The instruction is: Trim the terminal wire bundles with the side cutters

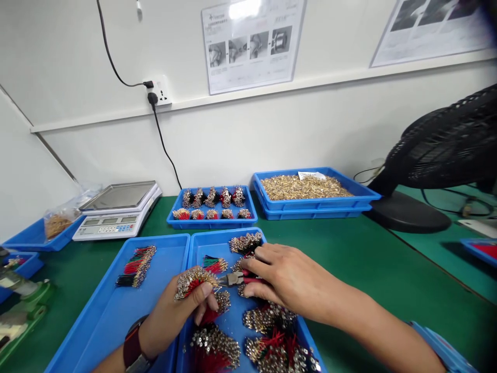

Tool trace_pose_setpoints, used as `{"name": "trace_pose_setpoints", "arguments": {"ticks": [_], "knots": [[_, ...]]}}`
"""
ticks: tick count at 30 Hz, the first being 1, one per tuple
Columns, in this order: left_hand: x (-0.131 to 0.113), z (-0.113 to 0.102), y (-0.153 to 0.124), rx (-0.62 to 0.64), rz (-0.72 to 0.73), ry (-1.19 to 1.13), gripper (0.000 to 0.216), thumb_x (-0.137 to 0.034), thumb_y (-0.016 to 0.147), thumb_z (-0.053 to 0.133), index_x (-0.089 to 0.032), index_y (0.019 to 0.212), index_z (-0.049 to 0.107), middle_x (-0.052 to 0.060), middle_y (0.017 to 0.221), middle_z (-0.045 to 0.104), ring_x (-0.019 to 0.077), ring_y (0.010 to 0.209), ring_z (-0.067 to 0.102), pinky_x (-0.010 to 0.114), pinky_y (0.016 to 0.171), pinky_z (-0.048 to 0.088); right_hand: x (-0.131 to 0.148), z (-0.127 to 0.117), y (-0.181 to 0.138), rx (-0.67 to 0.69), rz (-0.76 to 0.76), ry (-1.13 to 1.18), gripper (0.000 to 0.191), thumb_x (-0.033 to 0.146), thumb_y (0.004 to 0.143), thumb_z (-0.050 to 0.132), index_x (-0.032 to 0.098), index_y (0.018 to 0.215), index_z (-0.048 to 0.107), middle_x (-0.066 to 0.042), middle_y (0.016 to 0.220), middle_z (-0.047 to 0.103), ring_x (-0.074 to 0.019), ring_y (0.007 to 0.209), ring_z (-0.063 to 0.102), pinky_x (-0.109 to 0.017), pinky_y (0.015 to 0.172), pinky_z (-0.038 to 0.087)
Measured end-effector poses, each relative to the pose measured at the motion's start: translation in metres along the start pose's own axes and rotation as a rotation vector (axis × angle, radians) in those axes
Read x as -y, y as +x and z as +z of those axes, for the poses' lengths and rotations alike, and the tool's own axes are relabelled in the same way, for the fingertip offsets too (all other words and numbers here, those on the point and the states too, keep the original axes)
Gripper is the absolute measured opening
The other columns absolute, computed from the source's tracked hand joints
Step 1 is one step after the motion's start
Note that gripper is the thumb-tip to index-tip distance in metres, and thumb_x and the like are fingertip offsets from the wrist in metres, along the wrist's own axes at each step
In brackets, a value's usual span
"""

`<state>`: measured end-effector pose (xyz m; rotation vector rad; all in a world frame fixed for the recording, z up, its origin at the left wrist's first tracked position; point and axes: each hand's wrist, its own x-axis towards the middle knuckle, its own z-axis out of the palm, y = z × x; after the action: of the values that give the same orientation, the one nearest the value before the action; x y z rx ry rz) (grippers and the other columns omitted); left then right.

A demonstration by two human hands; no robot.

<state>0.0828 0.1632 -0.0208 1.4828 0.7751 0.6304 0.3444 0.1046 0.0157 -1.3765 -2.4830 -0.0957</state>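
Note:
My left hand [190,305] is closed around a bundle of wires [196,280] with red insulation and many small metal terminals at the end. In my right hand [277,277] is a pair of pliers [232,280] with red handles. The pliers' jaw tips reach the bundle's right side; whether they grip a terminal is too small to tell. Both hands are over a blue tray [198,243]. Several more wire bundles [215,344] lie in it, with red, green and black wires. My right hand partly covers some of them.
A second blue tray [171,241] on the left bears a row of wires [137,267]. Behind stand a digital scale [118,212], a small tray of bundles [212,224], and stacked trays of brass pins [306,186]. A black fan [415,207] stands at right.

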Motion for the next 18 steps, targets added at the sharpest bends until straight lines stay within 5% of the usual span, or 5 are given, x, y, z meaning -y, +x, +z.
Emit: {"name": "trace_pose_setpoints", "arguments": {"ticks": [12,18], "knots": [[0.0006,-0.0004,-0.0009,-0.048,-0.069,0.031,0.052,-0.062,0.089,0.067,-0.014,0.071,0.072,0.0,0.057,0.062,0.008,0.047,0.046,0.023,0.053,0.032,0.0007,-0.0099,-0.0014,-0.016,0.013,0.015,0.055,0.06,0.106,0.033,0.019,0.111,0.068,-0.005,0.08,0.058,-0.0214,0.07,0.057,-0.035,0.062,0.039],[-0.0026,0.002,-0.0004,-0.03,-0.095,-0.059,0.046,-0.06,0.084,0.073,-0.016,0.076,0.065,0.003,0.07,0.073,0.0066,0.044,0.048,0.022,0.048,0.033,-0.0006,-0.0036,-0.0029,-0.05,-0.004,-0.041,0.054,0.06,0.106,0.035,0.018,0.11,0.069,-0.006,0.083,0.06,-0.0231,0.074,0.059,-0.037,0.067,0.043]]}}
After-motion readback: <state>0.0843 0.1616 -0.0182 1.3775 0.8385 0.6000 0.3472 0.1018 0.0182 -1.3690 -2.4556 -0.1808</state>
